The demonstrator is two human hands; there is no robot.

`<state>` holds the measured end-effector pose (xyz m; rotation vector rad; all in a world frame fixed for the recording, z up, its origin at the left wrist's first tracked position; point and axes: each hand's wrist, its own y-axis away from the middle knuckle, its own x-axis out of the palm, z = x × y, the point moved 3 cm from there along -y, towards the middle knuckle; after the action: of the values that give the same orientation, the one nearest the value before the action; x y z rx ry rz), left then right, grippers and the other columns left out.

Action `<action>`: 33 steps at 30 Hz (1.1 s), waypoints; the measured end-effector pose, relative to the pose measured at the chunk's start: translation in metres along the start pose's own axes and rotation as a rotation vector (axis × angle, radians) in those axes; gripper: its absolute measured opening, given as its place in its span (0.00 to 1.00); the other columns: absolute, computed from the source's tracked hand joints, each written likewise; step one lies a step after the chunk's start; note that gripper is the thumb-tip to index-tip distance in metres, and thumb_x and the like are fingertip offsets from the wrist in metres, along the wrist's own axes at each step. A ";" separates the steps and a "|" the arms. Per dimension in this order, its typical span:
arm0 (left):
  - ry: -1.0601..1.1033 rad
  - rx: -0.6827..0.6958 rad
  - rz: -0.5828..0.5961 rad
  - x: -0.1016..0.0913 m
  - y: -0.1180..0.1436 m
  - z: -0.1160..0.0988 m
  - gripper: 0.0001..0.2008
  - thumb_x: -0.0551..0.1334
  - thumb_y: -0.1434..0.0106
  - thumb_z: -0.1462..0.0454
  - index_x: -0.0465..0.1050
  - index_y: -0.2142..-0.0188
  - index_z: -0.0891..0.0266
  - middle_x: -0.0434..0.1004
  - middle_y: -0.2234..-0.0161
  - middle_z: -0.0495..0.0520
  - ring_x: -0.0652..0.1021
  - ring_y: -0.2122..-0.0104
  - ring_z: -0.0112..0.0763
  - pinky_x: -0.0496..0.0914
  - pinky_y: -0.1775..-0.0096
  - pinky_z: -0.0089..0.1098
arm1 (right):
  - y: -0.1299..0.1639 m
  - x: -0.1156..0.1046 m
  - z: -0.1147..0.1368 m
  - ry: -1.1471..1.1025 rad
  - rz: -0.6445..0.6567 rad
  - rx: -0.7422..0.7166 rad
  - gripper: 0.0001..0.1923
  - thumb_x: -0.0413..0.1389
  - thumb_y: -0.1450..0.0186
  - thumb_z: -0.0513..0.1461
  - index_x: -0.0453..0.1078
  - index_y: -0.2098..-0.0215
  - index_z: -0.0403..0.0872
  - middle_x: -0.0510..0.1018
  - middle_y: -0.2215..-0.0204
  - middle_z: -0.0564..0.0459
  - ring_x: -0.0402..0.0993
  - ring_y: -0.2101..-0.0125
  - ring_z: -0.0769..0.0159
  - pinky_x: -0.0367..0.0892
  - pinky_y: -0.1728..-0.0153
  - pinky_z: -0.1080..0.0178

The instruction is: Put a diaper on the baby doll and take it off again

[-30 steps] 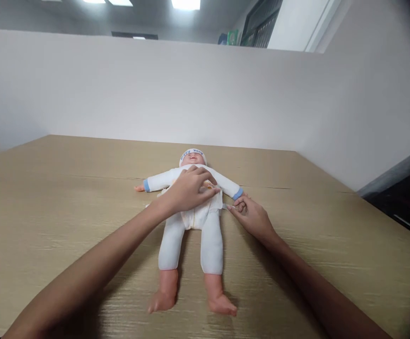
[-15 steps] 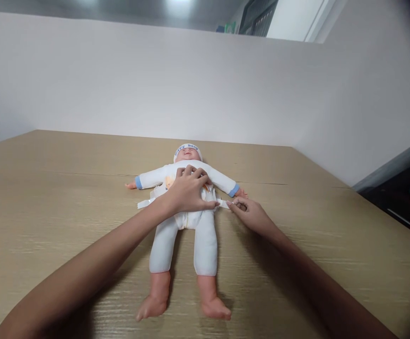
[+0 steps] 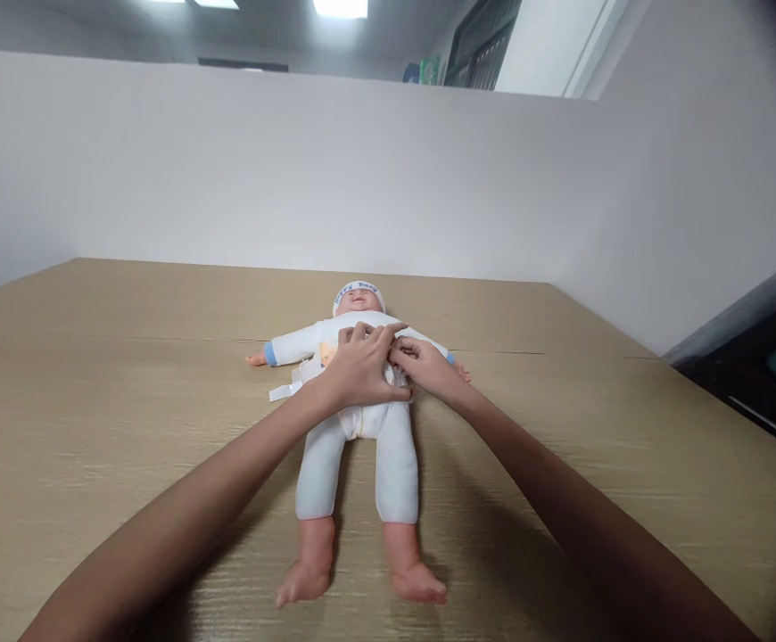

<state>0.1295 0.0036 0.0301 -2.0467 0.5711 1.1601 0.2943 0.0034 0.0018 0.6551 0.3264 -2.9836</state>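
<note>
A baby doll [image 3: 396, 464] in a white outfit with blue cuffs lies on its back, feet towards me. It has a white diaper [image 3: 365, 423] around its hips. My left hand [image 3: 367, 367] rests over the front of the diaper with its fingers spread and its thumb along the right side. Close beside it, my right hand [image 3: 421, 364] is closed in a pinch on the diaper's right fastening tab, which the fingers mostly hide. The left fastening tab [image 3: 284, 391] sticks out loose over the table.
The doll lies on a wooden table [image 3: 127, 428] with a thin seam across it. A pale partition wall [image 3: 260, 178] stands behind the table. At the right edge is a dark, screen-like object [image 3: 755, 357].
My right hand has carried the right tab inward and up, from beside the hip to the diaper's front. My left hand stays on the diaper. The view has shifted slightly.
</note>
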 end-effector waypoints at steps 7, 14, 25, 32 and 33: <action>0.163 -0.026 0.101 -0.008 0.000 0.007 0.54 0.76 0.48 0.50 0.53 0.26 0.50 0.76 0.39 0.60 0.67 0.38 0.66 0.56 0.37 0.64 | 0.038 0.013 0.010 0.105 -0.208 -0.226 0.15 0.58 0.26 0.52 0.74 0.52 0.50 0.81 0.53 0.47 0.78 0.52 0.54 0.75 0.49 0.53; 0.678 0.009 0.069 -0.030 0.009 0.025 0.33 0.67 0.32 0.50 0.62 0.31 0.51 0.69 0.33 0.61 0.74 0.37 0.47 0.70 0.39 0.46 | 0.076 0.020 0.016 0.333 0.003 -0.502 0.28 0.45 0.18 0.48 0.56 0.22 0.54 0.62 0.25 0.49 0.55 0.25 0.52 0.53 0.25 0.42; 0.159 -0.134 -0.167 -0.024 0.109 0.113 0.18 0.59 0.26 0.53 0.70 0.44 0.59 0.76 0.43 0.61 0.74 0.44 0.47 0.67 0.39 0.48 | 0.072 0.018 0.018 0.406 -0.011 -0.540 0.29 0.46 0.18 0.46 0.54 0.21 0.55 0.62 0.24 0.50 0.54 0.25 0.52 0.53 0.25 0.42; -0.160 -0.301 -0.093 -0.016 0.120 0.124 0.16 0.58 0.28 0.50 0.69 0.55 0.60 0.78 0.52 0.64 0.75 0.49 0.55 0.66 0.42 0.55 | 0.045 0.034 0.072 0.471 -0.188 -0.568 0.12 0.54 0.21 0.44 0.77 0.44 0.52 0.79 0.46 0.47 0.74 0.43 0.51 0.67 0.38 0.46; -0.181 -0.334 -0.084 -0.016 0.121 0.125 0.17 0.58 0.28 0.49 0.68 0.56 0.60 0.78 0.52 0.65 0.75 0.48 0.57 0.66 0.42 0.55 | 0.039 0.040 0.081 0.497 -0.172 -0.576 0.10 0.54 0.21 0.43 0.78 0.48 0.52 0.80 0.50 0.48 0.75 0.47 0.53 0.67 0.41 0.48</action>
<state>-0.0279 0.0196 -0.0428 -2.1836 0.2106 1.4490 0.2291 -0.0532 0.0495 1.3123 1.2594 -2.5981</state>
